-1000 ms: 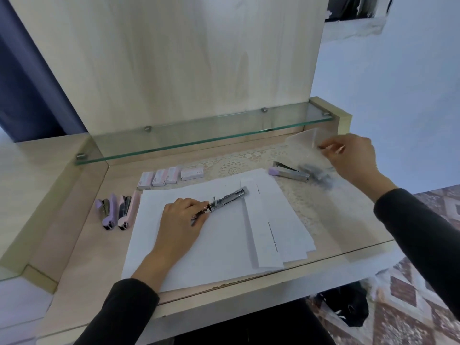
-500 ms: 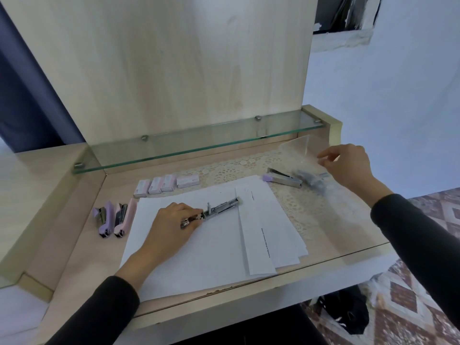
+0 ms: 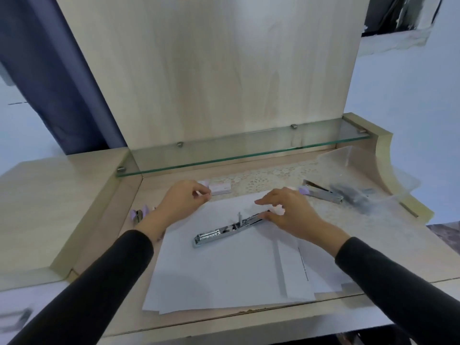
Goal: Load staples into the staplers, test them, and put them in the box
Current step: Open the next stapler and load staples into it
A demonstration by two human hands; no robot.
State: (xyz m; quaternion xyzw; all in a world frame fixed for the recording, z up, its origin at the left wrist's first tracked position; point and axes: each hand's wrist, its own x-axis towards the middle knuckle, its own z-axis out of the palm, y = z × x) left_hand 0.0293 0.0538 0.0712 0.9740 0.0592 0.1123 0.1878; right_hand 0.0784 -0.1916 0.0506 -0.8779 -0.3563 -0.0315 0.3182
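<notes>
Right hand point(image 3: 291, 212), fingers point(image 3: 267, 199) spread, steadies the opened stapler's point(image 3: 216, 235) two-o'clock end, probably for loading. Left hand point(image 3: 181, 204) curls at the eleven-o'clock staple box point(image 3: 220, 189); pinch unclear.

A stack of paper sheets point(image 3: 224, 275) lies on the desk point(image 3: 119, 235), reaching its front edge. An opened stapler point(image 3: 219, 234) lies flat across the sheets, running from near left to far right. The right hand point(image 3: 291, 212) is over its far end, thumb touching it. Behind the paper, the left hand point(image 3: 181, 200) sits at the left end of a staple box point(image 3: 220, 189). More staplers point(image 3: 139, 214) lie left of the paper, partly hidden by the left wrist. To the right, a second stapler point(image 3: 321, 194) lies on a lace mat point(image 3: 261, 178), beside a plastic container point(image 3: 348, 155). A glass shelf point(image 3: 249, 150) spans the back.
</notes>
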